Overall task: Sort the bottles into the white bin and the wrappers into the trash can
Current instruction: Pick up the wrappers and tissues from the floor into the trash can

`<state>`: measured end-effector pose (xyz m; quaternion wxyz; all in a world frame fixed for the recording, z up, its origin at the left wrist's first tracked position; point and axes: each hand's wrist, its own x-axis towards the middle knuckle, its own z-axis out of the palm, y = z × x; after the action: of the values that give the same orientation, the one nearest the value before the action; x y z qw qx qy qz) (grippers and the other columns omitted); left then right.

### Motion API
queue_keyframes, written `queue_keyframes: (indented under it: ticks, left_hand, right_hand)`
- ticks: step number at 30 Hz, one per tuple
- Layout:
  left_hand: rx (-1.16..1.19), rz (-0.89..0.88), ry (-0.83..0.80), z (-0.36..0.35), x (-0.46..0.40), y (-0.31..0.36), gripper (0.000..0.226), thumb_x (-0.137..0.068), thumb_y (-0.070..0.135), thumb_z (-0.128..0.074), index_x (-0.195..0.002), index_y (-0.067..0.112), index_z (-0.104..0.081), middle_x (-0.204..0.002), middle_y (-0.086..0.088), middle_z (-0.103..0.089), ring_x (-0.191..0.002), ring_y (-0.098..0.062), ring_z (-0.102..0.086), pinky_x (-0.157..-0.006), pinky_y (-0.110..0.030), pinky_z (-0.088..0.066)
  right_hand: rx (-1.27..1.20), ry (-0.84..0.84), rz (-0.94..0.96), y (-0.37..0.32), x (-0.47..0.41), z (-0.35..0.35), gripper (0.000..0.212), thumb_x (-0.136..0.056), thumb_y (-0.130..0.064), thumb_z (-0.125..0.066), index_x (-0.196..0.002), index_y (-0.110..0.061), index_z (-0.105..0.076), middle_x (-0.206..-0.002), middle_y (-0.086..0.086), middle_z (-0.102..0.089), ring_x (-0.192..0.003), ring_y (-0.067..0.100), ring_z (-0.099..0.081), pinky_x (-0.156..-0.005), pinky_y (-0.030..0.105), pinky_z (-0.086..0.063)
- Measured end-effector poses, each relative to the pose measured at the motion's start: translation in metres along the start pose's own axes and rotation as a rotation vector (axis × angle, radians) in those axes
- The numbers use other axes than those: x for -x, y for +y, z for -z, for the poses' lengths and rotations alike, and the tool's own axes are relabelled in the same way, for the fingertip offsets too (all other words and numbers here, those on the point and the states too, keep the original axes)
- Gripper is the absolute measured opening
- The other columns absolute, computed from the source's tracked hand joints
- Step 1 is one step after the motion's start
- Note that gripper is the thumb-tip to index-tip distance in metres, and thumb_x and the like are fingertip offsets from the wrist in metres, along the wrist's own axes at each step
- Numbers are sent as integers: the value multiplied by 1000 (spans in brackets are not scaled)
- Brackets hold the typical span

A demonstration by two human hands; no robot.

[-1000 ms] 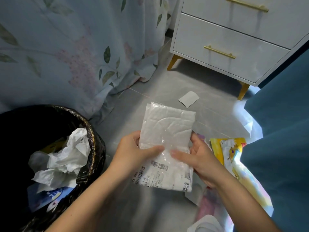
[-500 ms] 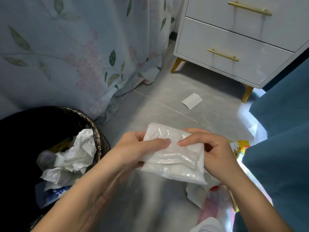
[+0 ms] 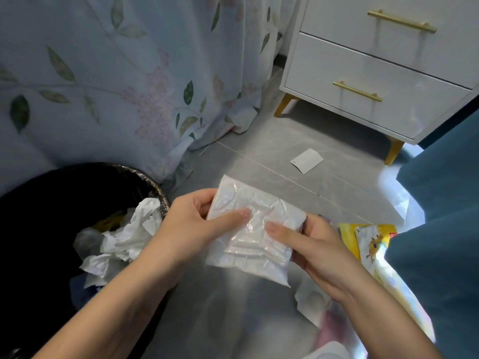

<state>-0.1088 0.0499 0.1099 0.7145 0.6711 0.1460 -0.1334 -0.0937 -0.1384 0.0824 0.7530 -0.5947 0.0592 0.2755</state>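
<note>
A folded white plastic wrapper point(image 3: 255, 229) is held over the grey floor between both hands. My left hand point(image 3: 191, 221) grips its left edge, thumb across the front. My right hand point(image 3: 308, 244) grips its right edge, thumb pressed on the plastic. The black-lined trash can point(image 3: 155, 187) stands at the lower left, holding crumpled white paper and other scraps. A yellow and white wrapper point(image 3: 373, 244) lies on the floor to the right of my right hand. More white and pink wrappers point(image 3: 324, 314) lie below my right wrist. No bottles or white bin are in view.
A white nightstand point(image 3: 375, 81) with gold handles and legs stands at the upper right. A floral curtain point(image 3: 116, 81) hangs behind the trash can. A small white paper slip point(image 3: 307, 161) lies on the floor. Teal fabric point(image 3: 440, 229) fills the right edge.
The wrapper went from flat and upright, with a printed label showing, to folded into a smaller packet. My hands stay on its two sides.
</note>
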Motion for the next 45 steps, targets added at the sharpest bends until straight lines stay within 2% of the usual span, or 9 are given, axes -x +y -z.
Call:
queue_keyframes:
  ticks: [3,7,13,19,23,28,31,38,45]
  left_hand:
    - [-92,0,23,29,11,15,42,-63,30,-84,-100,13,-72,-93,-7,-76,-91,-27,-72,-85,-40,-57]
    - [-298,3,-7,73,27,31,70,-45,38,-92,-109,29,-65,-93,0,-76,-88,-16,-73,-79,-31,-56]
    - [-918,-106,-86,112,47,55,34,-57,35,-89,-87,32,-74,-85,15,-74,-80,0,-69,-76,-23,-54]
    - [-640,86,20,160,38,38,32,-57,23,-90,-85,19,-76,-77,0,-74,-71,-10,-67,-68,-25,-53]
    - [-435,238,82,183,15,3,48,-45,30,-90,-88,16,-75,-85,-7,-73,-78,-21,-68,-82,-41,-54]
    - [-411,422,200,217,-3,-42,51,-71,23,-81,-109,-7,-65,-92,-18,-69,-72,-21,-69,-62,-27,-55]
    - [-746,553,301,223,-23,-64,56,-79,36,-75,-115,-5,-63,-113,-21,-66,-104,-33,-64,-86,-37,-50]
    - [-1408,714,259,196,-45,-74,57,-77,46,-67,-123,14,-59,-125,-5,-61,-115,-22,-60,-90,-31,-49]
    - [-1876,331,234,169,-49,-67,33,-91,23,-50,-121,17,-62,-125,-3,-63,-118,-27,-58,-85,-31,-48]
  right_hand:
    - [67,-6,71,3,-4,-22,37,-62,-16,-75,-96,-6,-68,-94,11,-75,-85,23,-72,-71,29,-59]
    - [251,-22,180,12,-13,-53,31,-65,-16,-83,-90,-7,-67,-80,4,-73,-72,13,-67,-62,26,-54]
    - [447,-111,289,16,-18,-108,29,-62,-28,-83,-79,-24,-59,-64,-16,-64,-58,0,-55,-56,20,-47]
    - [456,-32,269,-1,-29,-123,67,-54,-33,-88,-107,-26,-48,-104,-9,-65,-92,10,-65,-86,32,-55]
    - [457,41,279,6,-21,-102,52,-65,-13,-84,-104,-25,-51,-108,-4,-64,-93,16,-65,-83,27,-53]
    - [485,68,233,28,-11,-74,44,-70,1,-77,-97,-24,-54,-104,0,-65,-80,11,-65,-76,24,-54]
    - [472,84,221,35,-9,-61,43,-71,6,-75,-96,-22,-56,-101,-1,-66,-75,4,-64,-70,15,-52]
    - [495,76,194,42,-9,-43,38,-74,9,-71,-94,-20,-59,-98,-1,-67,-75,2,-64,-69,14,-52]
    - [522,86,204,37,-15,-36,36,-75,10,-69,-92,-20,-60,-96,-4,-67,-74,1,-64,-69,14,-52]
